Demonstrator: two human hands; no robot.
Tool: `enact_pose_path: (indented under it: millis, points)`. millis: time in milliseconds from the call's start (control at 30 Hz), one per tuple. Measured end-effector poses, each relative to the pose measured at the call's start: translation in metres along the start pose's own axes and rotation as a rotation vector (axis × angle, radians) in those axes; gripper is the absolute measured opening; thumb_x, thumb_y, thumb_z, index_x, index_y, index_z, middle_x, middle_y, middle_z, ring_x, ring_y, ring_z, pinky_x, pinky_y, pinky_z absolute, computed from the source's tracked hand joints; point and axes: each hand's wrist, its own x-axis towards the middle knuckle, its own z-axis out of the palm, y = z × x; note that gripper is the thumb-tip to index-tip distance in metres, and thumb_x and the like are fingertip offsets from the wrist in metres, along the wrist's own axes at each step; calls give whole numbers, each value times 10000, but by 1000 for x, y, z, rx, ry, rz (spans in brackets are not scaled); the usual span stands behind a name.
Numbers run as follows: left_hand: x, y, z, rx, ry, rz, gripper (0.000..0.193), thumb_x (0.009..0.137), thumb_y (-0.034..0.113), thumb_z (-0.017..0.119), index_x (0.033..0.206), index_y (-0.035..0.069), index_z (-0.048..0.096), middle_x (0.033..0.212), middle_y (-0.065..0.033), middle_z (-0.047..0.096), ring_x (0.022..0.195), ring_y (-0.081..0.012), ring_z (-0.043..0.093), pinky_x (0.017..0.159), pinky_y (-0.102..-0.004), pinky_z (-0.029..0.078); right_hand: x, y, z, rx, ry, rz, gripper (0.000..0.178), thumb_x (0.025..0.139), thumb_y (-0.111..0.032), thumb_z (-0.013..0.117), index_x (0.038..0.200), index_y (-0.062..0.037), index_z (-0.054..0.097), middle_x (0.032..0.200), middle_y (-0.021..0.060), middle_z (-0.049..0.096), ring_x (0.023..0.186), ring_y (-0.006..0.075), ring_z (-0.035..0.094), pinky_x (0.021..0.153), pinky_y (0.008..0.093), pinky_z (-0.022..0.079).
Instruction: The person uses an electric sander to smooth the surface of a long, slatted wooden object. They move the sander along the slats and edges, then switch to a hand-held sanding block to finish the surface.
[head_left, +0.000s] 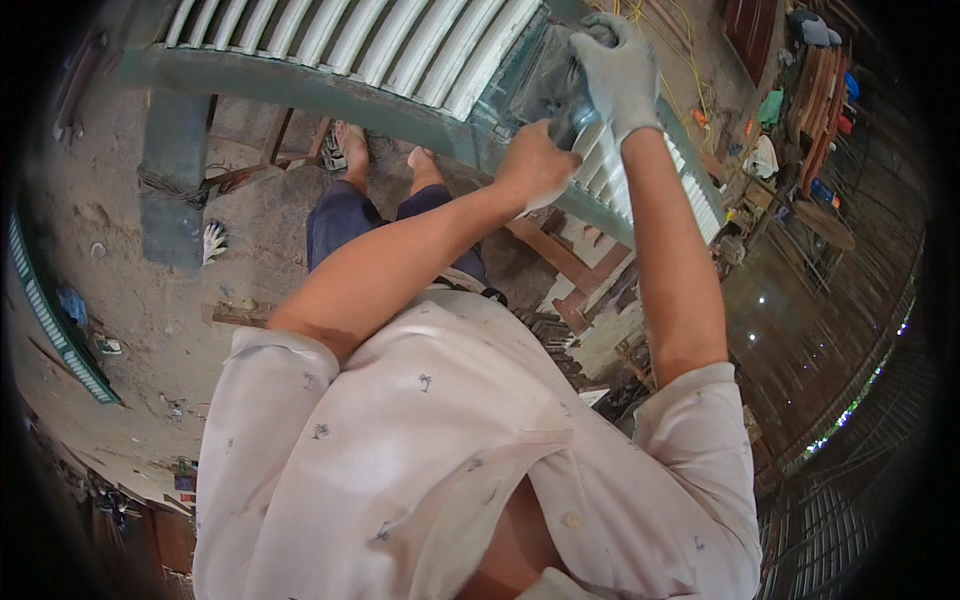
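Observation:
A green-framed shutter panel with white slats (380,45) lies across the top of the view. Over its solid dark green middle section (515,75), my two hands are close together. My bare left hand (540,165) is closed at a dark, bluish object (572,122), whose kind is blurred and partly hidden by the fingers. On my right hand (615,75) is a light grey work glove. Its fingers curl round something dark at the panel's far side, mostly covered by the glove.
Below the panel, a spare glove (213,242) lies on the dirt floor beside a green board (175,180). Another green slatted panel (55,310) is at far left. Wooden pieces (575,270) stand under the panel; yellow cord (690,60) and stacked planks (815,120) are at right.

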Motion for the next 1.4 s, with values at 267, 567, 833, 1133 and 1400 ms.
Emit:
enact_pose_path:
  millis: [267, 567, 833, 1133, 1400]
  points:
    - [-87, -45, -22, -45, -60, -61, 370, 921, 198, 758, 1197, -45, 718, 1083, -301, 769, 1088, -500, 720, 929, -497, 563, -101, -13, 42, -25, 86, -4, 443, 860, -291, 706, 1239, -64, 740, 1219, 202, 668, 1104, 401, 693, 997, 488, 556]
    - [-24, -19, 2, 20, -16, -84, 369, 887, 148, 744, 1197, -49, 713, 1104, -306, 762, 1075, -507, 724, 949, -501, 561, -26, -1, 18, -51, 79, -80, 409, 863, -300, 737, 1188, -53, 776, 1198, 178, 727, 1167, 350, 685, 1049, 427, 529]
    - [-85, -53, 0, -139, 23, -39, 388, 875, 147, 764, 1202, -55, 711, 1116, -321, 756, 1096, -495, 720, 947, -500, 561, -103, -14, 40, -18, 61, -69, 399, 841, -256, 730, 1200, -84, 747, 1206, 169, 682, 1083, 375, 711, 981, 469, 566]
    - [-30, -21, -11, 68, -24, -46, 418, 899, 210, 747, 1224, -51, 707, 1105, -338, 746, 1093, -522, 707, 943, -524, 562, -33, 0, 22, 30, 71, -10, 416, 847, -255, 756, 1198, -32, 761, 1142, 146, 700, 1056, 297, 687, 987, 404, 540]
    - [-95, -44, -40, 36, -89, -58, 383, 923, 223, 758, 1187, -50, 708, 1076, -319, 746, 1053, -497, 711, 921, -506, 553, -111, -19, 48, 81, 139, 6, 367, 863, -194, 703, 1186, -23, 742, 1131, 162, 659, 1008, 323, 668, 937, 425, 548]
